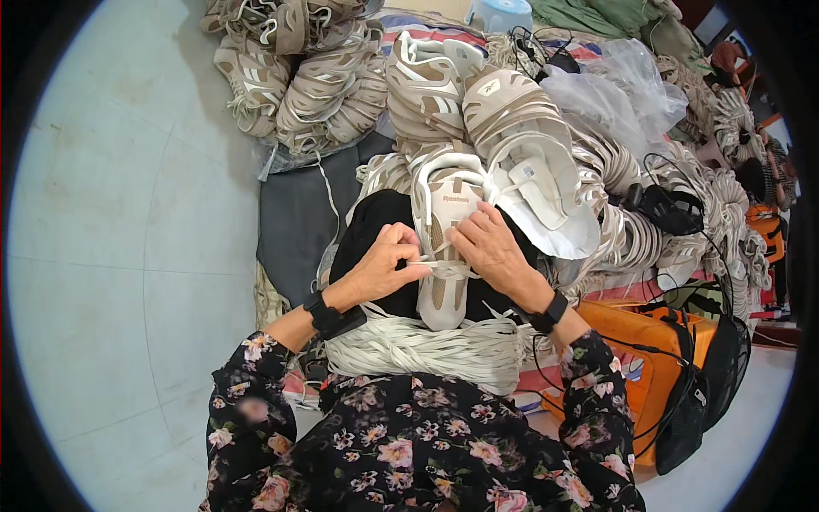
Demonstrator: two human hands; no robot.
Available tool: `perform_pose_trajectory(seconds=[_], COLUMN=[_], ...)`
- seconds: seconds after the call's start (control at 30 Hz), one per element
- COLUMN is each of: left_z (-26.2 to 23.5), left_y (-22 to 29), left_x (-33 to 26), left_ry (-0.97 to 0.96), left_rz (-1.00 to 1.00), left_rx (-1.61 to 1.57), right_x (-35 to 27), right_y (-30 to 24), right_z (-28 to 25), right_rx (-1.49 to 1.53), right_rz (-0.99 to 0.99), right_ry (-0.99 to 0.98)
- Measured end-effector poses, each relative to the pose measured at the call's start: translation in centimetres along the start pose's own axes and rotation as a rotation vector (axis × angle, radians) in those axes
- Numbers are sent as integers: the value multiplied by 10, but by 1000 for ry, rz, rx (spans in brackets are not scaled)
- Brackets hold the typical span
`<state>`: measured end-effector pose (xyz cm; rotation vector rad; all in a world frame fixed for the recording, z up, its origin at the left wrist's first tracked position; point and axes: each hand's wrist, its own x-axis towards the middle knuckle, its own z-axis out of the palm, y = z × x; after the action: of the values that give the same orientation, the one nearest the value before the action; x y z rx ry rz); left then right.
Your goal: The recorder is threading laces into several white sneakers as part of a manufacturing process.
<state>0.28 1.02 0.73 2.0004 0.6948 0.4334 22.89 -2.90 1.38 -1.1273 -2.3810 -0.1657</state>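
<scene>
Sneaker upper [437, 232] runs near-to-far, right of left hand [386, 263], tightly pinching shoelace [450, 270]; right hand [496, 252], nearer, curls over upper, grip unclear.

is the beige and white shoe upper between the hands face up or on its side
Face up: the beige and white shoe upper shows its tongue on top, rounded toe pointing down the picture.

Left: pale floor [102, 213] is stretching wide, leaving passage; dark mat [294, 213] is lying flat, passable above. Ahead: stacked shoes [426, 94] are blocking. Right: orange bag [631, 328] is obstructing. Lap: shoe [450, 213], lace bundle [418, 352] are filling the middle.
</scene>
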Motion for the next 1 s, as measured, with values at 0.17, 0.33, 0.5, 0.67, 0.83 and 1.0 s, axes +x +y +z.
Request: perform_pose_trajectory(seconds=[0.17,0.33,0.5,0.67,0.83,1.0], left_z=[13,30,25,6,8,33], left_y=[-2,0,9,22,26,17], left_x=[12,22,19,21,60,74], left_ry=[132,212,203,281,420,188], left_rz=[63,46,32,111,384,472], left_rx=[87,227,311,108,595,617], right_x=[-15,-23,9,-27,-25,-32], right_y=[30,27,-4,30,17,22], right_z=[-8,-30,-32,-26,-37,-20], right_rx=[56,204,816,1425,690,303], right_rz=[106,447,751,1173,648,317], right_ry=[71,96,-330,238,-275,-214])
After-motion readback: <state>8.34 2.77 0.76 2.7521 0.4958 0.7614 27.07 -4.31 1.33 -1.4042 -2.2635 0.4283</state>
